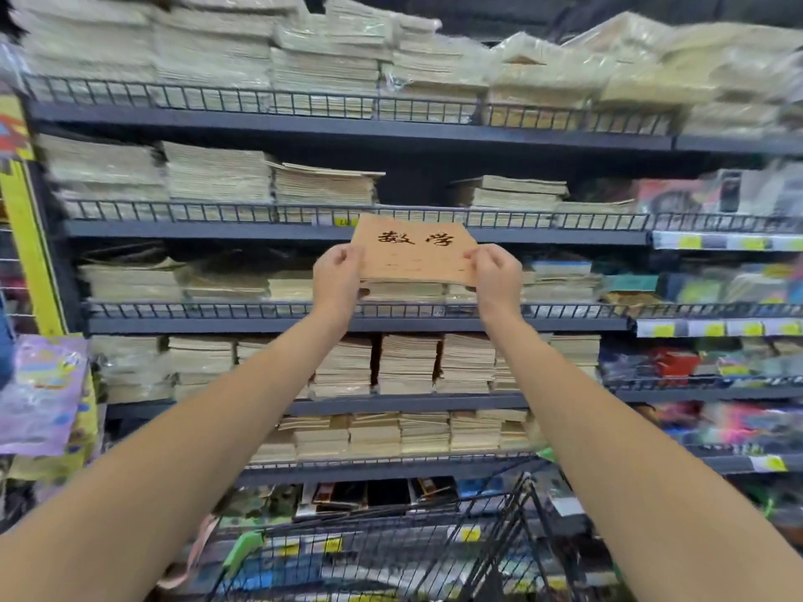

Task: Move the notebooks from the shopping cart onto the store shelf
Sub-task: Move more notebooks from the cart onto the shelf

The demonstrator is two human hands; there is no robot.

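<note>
Midway up the rack, a tan stack of maths notebooks point(413, 258) is held level before the store shelf point(260, 230), left hand point(336, 278) and right hand point(495, 275) each pinching a side edge, apparently to slide it into the gap above; the shopping cart point(391, 536) stands below.

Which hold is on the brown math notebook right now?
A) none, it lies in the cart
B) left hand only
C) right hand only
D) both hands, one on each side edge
D: the left hand and the right hand each pinch a side edge of the brown math notebook, held up in front of the store shelf, well above the shopping cart.
</note>
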